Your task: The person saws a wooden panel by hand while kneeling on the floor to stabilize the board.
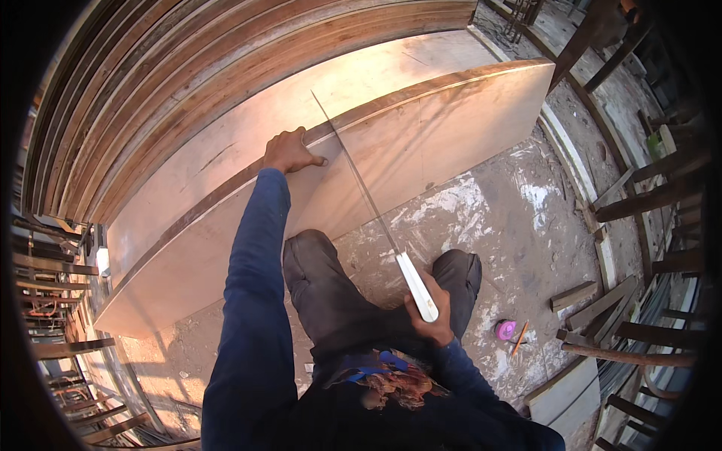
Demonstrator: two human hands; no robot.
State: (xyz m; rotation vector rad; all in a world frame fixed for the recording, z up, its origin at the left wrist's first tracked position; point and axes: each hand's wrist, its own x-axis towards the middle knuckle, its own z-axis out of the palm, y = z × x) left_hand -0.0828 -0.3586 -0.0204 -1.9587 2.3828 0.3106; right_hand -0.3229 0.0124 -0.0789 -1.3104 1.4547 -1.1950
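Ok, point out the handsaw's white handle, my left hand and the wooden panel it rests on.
White handle (416,287): head view, middle of the grip.
Left hand (286,152): head view, back of the hand.
Wooden panel (481,120): head view, right part of its near face.

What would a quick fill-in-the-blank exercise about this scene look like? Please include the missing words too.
1. The right hand grips the handsaw by its ____ handle.
2. The handsaw crosses the upright wooden panel to the ____ of the left hand, which rests on the panel's top edge.
3. On the ground, beside the small pink round object, lies a slender stick coloured ____.

Missing words: white; right; orange.
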